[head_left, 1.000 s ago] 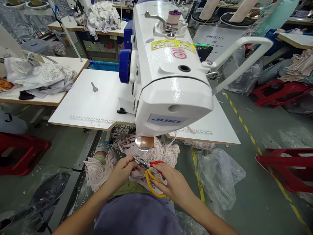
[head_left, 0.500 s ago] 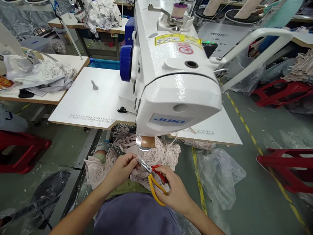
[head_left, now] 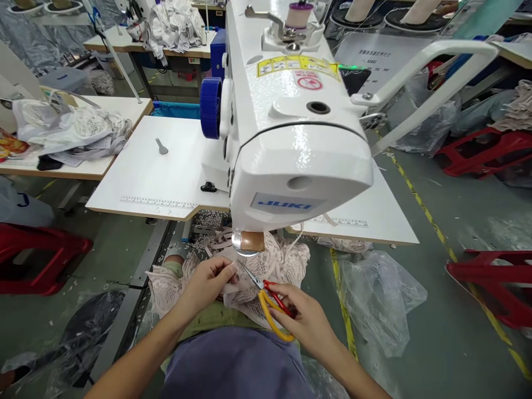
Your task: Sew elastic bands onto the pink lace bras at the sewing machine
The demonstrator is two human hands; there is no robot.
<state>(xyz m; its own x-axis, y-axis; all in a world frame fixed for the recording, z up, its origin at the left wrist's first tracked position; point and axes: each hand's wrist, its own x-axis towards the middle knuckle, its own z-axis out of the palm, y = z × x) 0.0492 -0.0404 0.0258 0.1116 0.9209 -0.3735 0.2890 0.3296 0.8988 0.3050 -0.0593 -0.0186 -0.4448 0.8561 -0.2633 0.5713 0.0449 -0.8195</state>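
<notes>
My right hand (head_left: 305,316) grips a pair of scissors (head_left: 272,305) with one red and one yellow handle. Their narrow metal blades point up and left, the tips close to the fingers of my left hand (head_left: 214,280). Between thumb and fingertips, my left hand pinches the edge of a pale pink lace garment (head_left: 245,296). More of the lace lies bunched over my lap and under the head of a white sewing machine (head_left: 303,172). The exact spot at the blade tips is too small to make out.
A white table (head_left: 153,166) with a printed ruler surrounds the machine. A small grey key-shaped piece (head_left: 162,147) lies on it. White garments (head_left: 78,127) heap on the left table. Red stools (head_left: 494,277) and a clear plastic bag (head_left: 378,299) sit on the floor at right.
The scissors have drawn back slightly down and right from my left fingertips, and my right hand has moved with them. My left hand keeps its pinch. The view has shifted a little.
</notes>
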